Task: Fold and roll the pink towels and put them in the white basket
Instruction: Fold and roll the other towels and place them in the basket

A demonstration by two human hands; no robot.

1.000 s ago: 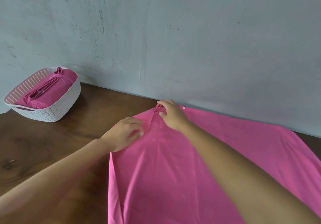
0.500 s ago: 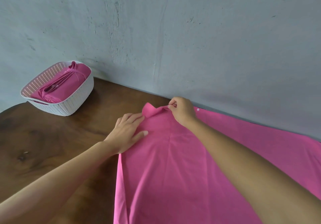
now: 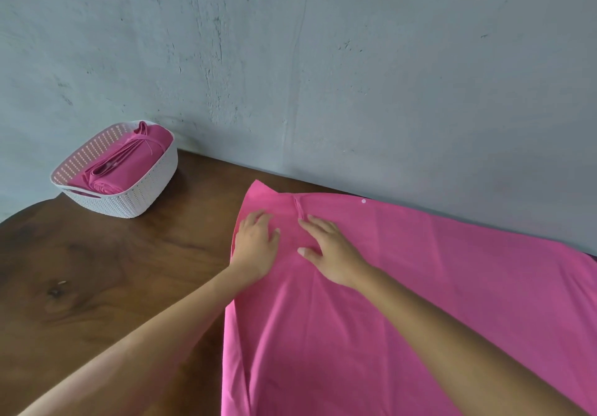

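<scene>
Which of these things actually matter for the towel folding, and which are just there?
Part of the job:
- pink towel spread on the table, both hands flat on it
- left hand
- right hand
- white basket
- rolled towel already inside the basket

Just there:
- wooden table
- grey wall

Bare table (image 3: 113, 270) separates towel (image 3: 403, 286) and basket (image 3: 139, 201).

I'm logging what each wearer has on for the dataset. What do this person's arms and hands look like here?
Both forearms are bare as far as the frame shows, with no sleeves in view. The left hand and right hand wear no gloves, and no rings, watch or bracelet can be seen. The fingernails are short and look unpainted.
</scene>
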